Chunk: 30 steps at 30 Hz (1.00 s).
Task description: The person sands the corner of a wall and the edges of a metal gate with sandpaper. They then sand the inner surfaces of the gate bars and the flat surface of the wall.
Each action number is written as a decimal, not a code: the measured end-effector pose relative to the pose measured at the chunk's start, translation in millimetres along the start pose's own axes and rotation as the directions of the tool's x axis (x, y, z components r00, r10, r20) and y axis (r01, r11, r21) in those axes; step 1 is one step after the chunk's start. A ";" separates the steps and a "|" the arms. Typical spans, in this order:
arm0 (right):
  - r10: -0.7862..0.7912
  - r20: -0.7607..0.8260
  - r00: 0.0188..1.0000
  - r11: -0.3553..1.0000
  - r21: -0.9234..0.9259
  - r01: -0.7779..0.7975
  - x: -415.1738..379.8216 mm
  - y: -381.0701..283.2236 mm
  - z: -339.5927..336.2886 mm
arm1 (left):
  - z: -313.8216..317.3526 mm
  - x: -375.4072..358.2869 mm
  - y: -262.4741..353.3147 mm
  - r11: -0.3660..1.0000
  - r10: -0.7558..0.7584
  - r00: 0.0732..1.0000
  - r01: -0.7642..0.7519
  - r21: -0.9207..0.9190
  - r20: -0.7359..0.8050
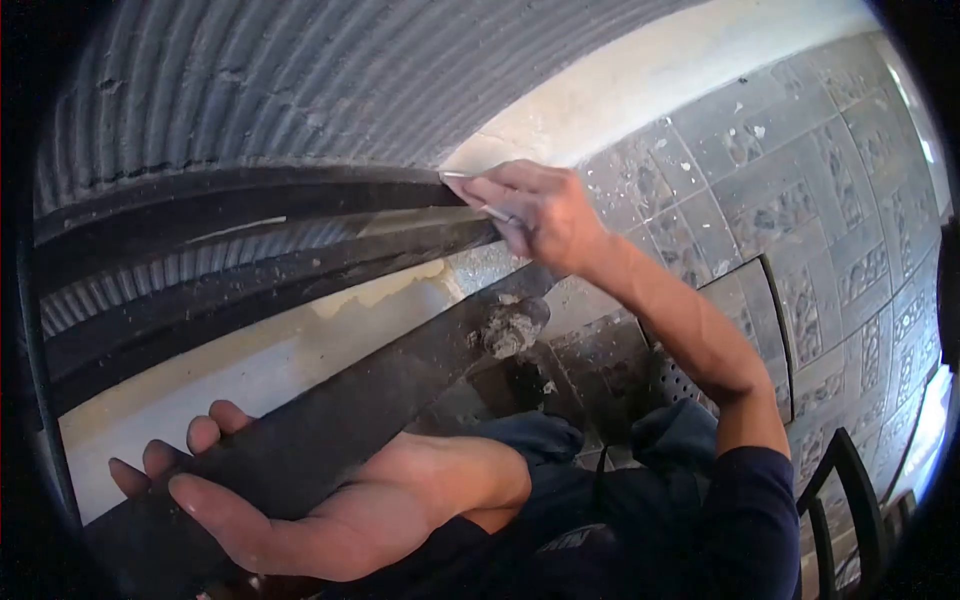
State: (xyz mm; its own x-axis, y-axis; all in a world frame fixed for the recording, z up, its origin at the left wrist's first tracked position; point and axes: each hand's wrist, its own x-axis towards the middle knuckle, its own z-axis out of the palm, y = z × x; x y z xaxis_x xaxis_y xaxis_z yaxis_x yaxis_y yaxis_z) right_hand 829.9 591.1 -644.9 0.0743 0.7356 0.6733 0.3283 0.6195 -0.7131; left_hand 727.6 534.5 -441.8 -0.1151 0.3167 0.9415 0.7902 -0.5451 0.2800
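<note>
My left hand (345, 515) is closed around the lower-left part of a long dark board (335, 430), thumb on the near edge and fingertips showing past the far edge. A rough grey lump (510, 332), like mortar or filler, sits at the board's far end. My right hand (545, 212) pinches a thin, light-edged flat tool (456, 176); its exact kind is mostly hidden by the fingers. That hand is at the right end of a dark horizontal rail (250, 205), just below the corrugated grey sheet (310, 85).
A second dark rail (280, 270) runs below the first. Behind it is a pale wall (330, 345) with peeling paint. Patterned floor tiles (800, 190) with white specks spread to the right. Dark metal legs (850, 480) stand at lower right, and a perforated grey item (670, 385) lies near my knees.
</note>
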 end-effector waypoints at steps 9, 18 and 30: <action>0.063 0.063 0.996 0.996 -0.074 -0.058 -2.1 -5.7 -1.1 | -1.1 -1.5 0.4 0.994 -0.105 0.991 0.102 -0.038 -0.085; 0.210 0.092 0.973 0.976 -0.084 -0.203 -17.2 11.3 2.6 | -2.5 1.6 0.0 0.970 -0.216 0.967 0.197 -0.144 -0.134; 0.155 0.118 0.981 0.968 -0.218 -0.127 -20.0 7.1 6.2 | 5.1 7.6 2.5 0.931 -0.306 0.934 0.254 -0.261 -0.183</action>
State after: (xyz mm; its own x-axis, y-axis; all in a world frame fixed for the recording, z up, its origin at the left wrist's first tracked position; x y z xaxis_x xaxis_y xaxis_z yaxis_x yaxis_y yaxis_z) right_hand 824.9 582.4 -664.7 0.0131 0.8497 0.5270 0.5134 0.4466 -0.7328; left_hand 731.7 539.5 -434.9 -0.4598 0.3206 0.8281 0.5498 -0.6296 0.5490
